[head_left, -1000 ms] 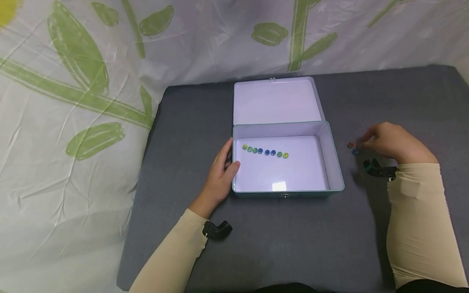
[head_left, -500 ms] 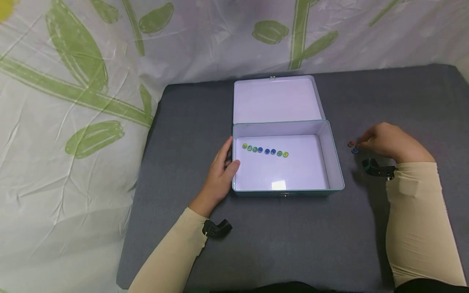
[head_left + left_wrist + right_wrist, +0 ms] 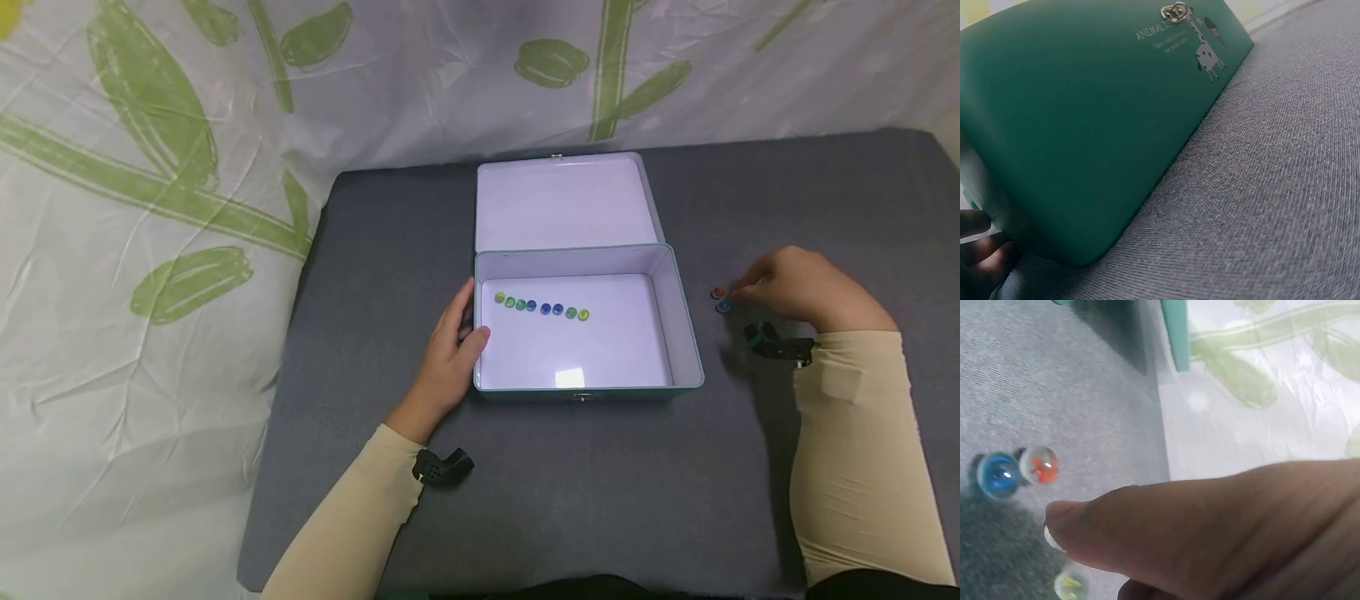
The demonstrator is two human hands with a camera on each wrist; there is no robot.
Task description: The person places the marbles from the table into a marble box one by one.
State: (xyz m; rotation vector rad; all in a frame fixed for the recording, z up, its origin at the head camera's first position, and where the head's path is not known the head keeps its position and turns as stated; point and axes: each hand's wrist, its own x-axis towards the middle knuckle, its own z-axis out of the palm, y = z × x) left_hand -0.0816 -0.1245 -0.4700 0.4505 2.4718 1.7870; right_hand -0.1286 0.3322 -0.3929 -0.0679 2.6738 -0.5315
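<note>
My left hand [image 3: 444, 367] grips the left wall of a green tin box [image 3: 588, 397], thumb over the rim and fingers outside. In the left wrist view, those fingers [image 3: 985, 256] touch the box's corner. A row of several green, blue and yellow marbles [image 3: 546, 308] lies on the tin's white floor. To the right of the tin, my right hand [image 3: 806, 287] is low over the table. Its thumb [image 3: 1110, 540] presses on a whitish marble [image 3: 1052, 539], mostly hidden. Close by lie a blue marble [image 3: 999, 475], an orange marble [image 3: 1040, 465] and a yellow marble [image 3: 1070, 585].
The tin's lid [image 3: 566, 204] is folded back toward the rear. A grey cloth [image 3: 600, 492] covers the table. White sheeting with green leaves [image 3: 551, 63] hangs behind and at the left.
Only slight shifts show. The right fingers stay beside the loose marbles, and the left hand keeps its place on the tin.
</note>
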